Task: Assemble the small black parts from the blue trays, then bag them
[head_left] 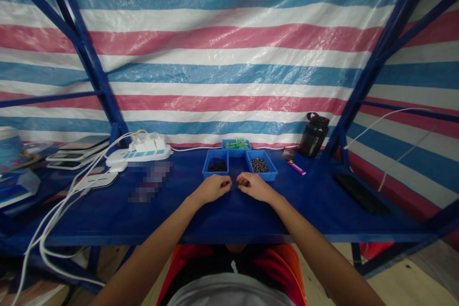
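Observation:
My left hand (213,188) is closed over the blue table, its fingers curled together just in front of the left blue bin (204,172). That bin holds small dark pieces (217,165). Facing it, a short gap away, my right hand (255,187) has its fingers bent inward near the front of the right blue bin (273,175). Small shiny metallic pieces (259,165) fill part of that bin. Whatever either hand may hold is too small or hidden to make out. Behind them, a third blue bin (238,152) contains green-and-clear packets (236,144).
A black bottle (313,136), a purple-pink strip (297,168) and a dark flat object (360,193) lie to the right. Leftward are a white power strip (143,153), trailing white cables (53,210) and stacked phone-like devices (77,157). Blue frame posts flank the table.

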`<state>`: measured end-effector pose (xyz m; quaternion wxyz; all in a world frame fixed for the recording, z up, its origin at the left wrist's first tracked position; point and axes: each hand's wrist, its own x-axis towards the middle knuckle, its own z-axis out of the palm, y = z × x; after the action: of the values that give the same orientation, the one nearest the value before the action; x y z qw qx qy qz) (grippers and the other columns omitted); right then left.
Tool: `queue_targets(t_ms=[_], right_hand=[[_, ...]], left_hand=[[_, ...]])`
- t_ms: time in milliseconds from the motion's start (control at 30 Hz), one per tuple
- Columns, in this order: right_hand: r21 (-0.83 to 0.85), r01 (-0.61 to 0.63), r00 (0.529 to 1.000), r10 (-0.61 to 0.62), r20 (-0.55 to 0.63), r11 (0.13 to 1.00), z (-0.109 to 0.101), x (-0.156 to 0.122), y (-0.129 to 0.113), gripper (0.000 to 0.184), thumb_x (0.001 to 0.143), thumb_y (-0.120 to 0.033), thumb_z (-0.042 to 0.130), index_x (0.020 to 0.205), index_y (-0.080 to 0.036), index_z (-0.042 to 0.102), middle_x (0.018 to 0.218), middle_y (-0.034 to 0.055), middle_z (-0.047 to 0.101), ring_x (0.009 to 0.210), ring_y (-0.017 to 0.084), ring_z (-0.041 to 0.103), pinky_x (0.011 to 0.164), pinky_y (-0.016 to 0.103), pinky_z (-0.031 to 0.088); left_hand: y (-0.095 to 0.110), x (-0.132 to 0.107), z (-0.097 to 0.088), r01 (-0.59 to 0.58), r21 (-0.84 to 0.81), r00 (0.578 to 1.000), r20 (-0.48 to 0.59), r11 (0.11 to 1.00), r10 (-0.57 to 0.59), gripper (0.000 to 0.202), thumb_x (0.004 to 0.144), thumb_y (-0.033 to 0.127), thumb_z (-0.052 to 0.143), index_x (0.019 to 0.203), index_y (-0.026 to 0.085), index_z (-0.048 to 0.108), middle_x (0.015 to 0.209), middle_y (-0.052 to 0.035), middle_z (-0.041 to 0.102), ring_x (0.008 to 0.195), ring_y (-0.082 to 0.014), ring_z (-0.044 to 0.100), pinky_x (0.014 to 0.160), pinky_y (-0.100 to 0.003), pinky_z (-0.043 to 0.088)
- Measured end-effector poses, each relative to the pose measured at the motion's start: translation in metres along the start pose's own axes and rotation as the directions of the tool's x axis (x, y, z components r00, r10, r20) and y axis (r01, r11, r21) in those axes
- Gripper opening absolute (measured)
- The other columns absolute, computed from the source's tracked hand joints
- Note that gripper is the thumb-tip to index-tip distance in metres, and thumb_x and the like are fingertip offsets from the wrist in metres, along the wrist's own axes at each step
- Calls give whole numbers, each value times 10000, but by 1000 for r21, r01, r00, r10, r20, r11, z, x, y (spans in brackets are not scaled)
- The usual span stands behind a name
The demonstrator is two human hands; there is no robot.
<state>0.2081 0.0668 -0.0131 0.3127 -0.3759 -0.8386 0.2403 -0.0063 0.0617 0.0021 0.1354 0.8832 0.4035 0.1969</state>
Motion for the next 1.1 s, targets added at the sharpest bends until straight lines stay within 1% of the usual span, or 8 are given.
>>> queue_targets(t_ms=[100,200,500,633,733,833,967,1100], right_hand=[[17,-40,998,40,39,999,-1,0,1,97,834,-218,565,916,-181,600,766,5,651,699,138,612,655,240,459],[-4,-40,998,40,47,999,-2,-1,-1,96,863,-251,539,893,-187,603,722,-9,645,657,129,600,622,226,432],[-49,-36,998,38,46,998,-3,-2,-7,240,944,-292,413,848,-183,604,688,-17,629,613,103,575,620,211,403],[-47,-57,996,60,64,997,-4,-3,-10,236,930,-336,445,857,-181,608,686,-9,635,624,116,588,610,217,406],[-59,-79,996,82,43,995,-5,-3,-9,180,886,-342,525,946,-188,595,664,-17,629,617,131,596,581,223,401],[-56,-92,996,93,3,994,-5,-2,-8,212,864,-309,556,1040,-191,554,644,-31,617,596,132,592,561,223,394],[-28,-83,996,84,36,996,-4,-2,-8,127,885,-298,523,953,-197,560,633,-38,615,562,118,581,555,216,396],[-36,-79,996,81,38,996,-3,-3,-9,119,889,-302,514,905,-196,566,633,-36,619,560,113,576,555,212,397]], left_hand=[[2,0,-2,-8,-5,1000,-10,1000,8,196,898,280,455,888,200,635,662,15,614,594,-128,545,562,-212,337],[3,-1,-2,1,26,1000,-21,1000,0,193,899,284,459,878,199,631,677,9,615,603,-132,547,560,-214,334],[2,-1,1,2,89,1000,30,996,-5,237,918,342,448,868,199,630,704,-5,634,628,-141,566,566,-218,334],[2,-1,1,-17,100,1000,24,995,15,254,939,334,413,910,203,628,780,-18,655,696,-151,591,618,-221,369],[2,-1,0,-19,109,1000,12,994,17,270,954,331,384,938,207,624,827,-28,661,747,-162,607,657,-229,394],[1,-1,1,-22,114,1000,13,993,21,274,963,328,370,943,208,616,830,-30,660,766,-171,617,680,-238,407],[0,-1,1,-20,122,1000,12,992,18,282,968,336,361,934,208,610,823,-29,657,766,-174,619,678,-240,405],[0,-1,1,-9,113,1000,21,994,7,288,968,349,365,933,208,614,830,-31,659,767,-175,617,675,-239,403]])
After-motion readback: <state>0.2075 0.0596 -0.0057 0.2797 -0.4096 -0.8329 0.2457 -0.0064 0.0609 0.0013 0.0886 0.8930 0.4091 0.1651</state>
